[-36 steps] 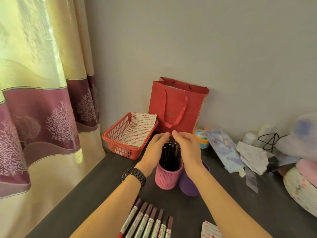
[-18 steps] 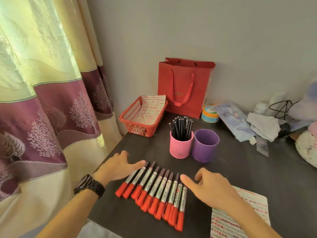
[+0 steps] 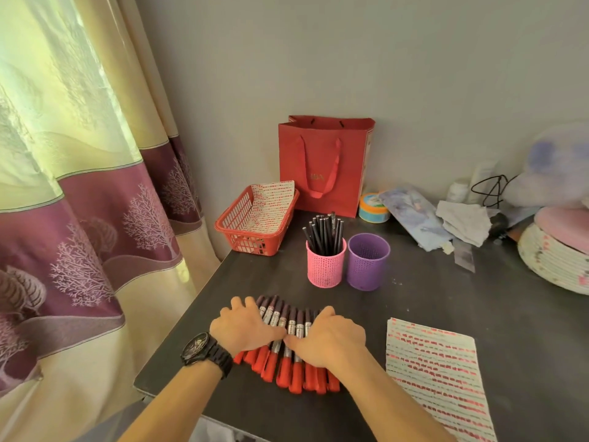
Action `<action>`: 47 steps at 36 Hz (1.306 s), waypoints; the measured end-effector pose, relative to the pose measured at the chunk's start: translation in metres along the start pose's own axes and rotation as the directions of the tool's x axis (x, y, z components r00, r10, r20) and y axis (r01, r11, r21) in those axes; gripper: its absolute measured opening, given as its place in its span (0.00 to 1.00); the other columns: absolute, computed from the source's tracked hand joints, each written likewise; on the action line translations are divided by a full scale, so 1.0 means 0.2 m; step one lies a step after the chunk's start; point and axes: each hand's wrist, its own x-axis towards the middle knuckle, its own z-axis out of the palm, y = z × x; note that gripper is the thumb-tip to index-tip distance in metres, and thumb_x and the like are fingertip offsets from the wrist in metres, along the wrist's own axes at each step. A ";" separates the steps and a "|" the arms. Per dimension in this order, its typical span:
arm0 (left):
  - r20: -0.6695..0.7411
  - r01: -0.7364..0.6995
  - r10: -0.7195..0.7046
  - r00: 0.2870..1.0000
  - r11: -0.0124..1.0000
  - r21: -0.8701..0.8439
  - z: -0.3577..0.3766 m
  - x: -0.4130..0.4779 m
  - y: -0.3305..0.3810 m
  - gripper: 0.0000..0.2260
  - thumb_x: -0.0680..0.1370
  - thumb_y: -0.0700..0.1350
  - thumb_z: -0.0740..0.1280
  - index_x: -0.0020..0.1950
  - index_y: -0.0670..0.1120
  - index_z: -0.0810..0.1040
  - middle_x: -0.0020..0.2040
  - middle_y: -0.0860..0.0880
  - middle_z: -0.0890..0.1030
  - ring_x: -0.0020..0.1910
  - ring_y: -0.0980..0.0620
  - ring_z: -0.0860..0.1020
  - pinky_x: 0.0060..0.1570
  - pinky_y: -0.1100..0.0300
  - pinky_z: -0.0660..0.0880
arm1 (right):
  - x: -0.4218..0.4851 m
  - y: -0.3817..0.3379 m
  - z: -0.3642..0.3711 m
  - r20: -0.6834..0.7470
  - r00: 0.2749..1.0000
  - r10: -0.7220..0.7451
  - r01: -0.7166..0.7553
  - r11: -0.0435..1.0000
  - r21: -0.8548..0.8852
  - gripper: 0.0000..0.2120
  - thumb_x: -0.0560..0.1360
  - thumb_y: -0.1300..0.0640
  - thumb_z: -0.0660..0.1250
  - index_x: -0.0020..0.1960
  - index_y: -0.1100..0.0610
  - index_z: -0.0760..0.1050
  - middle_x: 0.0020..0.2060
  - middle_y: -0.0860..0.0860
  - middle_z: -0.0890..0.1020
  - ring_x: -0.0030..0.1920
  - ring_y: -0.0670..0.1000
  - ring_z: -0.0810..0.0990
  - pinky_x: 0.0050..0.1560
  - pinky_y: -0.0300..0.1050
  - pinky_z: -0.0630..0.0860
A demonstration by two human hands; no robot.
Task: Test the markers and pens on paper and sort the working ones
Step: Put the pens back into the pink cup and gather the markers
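Red-capped, grey-barrelled markers [image 3: 288, 374] lie in a tight row near the front edge of the dark tabletop [image 3: 478, 307]. My left hand [image 3: 245, 327] and right hand [image 3: 330, 341] rest palm-down on the barrels, fingers loosely bent, pressing rather than wrapping any one. Half a second ago both hands were at the row's ends and the markers were spread wider. Pink perforated cup [image 3: 325, 269] of black pens [image 3: 323, 232] stands behind; red-streaked paper sheet [image 3: 436, 371] lies right.
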 end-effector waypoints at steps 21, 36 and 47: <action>-0.319 -0.224 -0.052 0.946 0.608 -0.762 0.09 0.05 0.01 0.10 0.74 0.47 0.70 0.50 0.54 0.71 0.35 0.48 0.84 0.32 0.53 0.82 0.36 0.53 0.79 | -0.02 0.08 0.01 -0.442 0.889 -0.123 0.429 0.566 0.704 0.10 0.77 0.50 0.68 0.54 0.38 0.69 0.41 0.46 0.84 0.39 0.47 0.82 0.42 0.45 0.81; -0.497 -0.482 -0.187 0.847 0.122 -0.868 0.05 0.01 0.44 0.07 0.77 0.53 0.72 0.53 0.56 0.78 0.39 0.54 0.86 0.37 0.57 0.83 0.35 0.63 0.77 | 0.12 0.28 -0.33 -0.539 0.794 0.281 0.573 -0.052 0.818 0.05 0.75 0.56 0.74 0.45 0.52 0.79 0.30 0.51 0.84 0.31 0.47 0.82 0.34 0.45 0.76; -0.426 -0.408 -0.031 0.904 -0.356 -0.841 -0.33 0.34 1.09 0.12 0.80 0.45 0.70 0.63 0.46 0.76 0.53 0.46 0.85 0.50 0.50 0.85 0.49 0.58 0.82 | 0.55 0.37 -0.77 -0.431 0.858 0.279 0.499 -0.255 0.828 0.03 0.76 0.53 0.74 0.48 0.50 0.82 0.39 0.50 0.87 0.46 0.56 0.86 0.50 0.55 0.83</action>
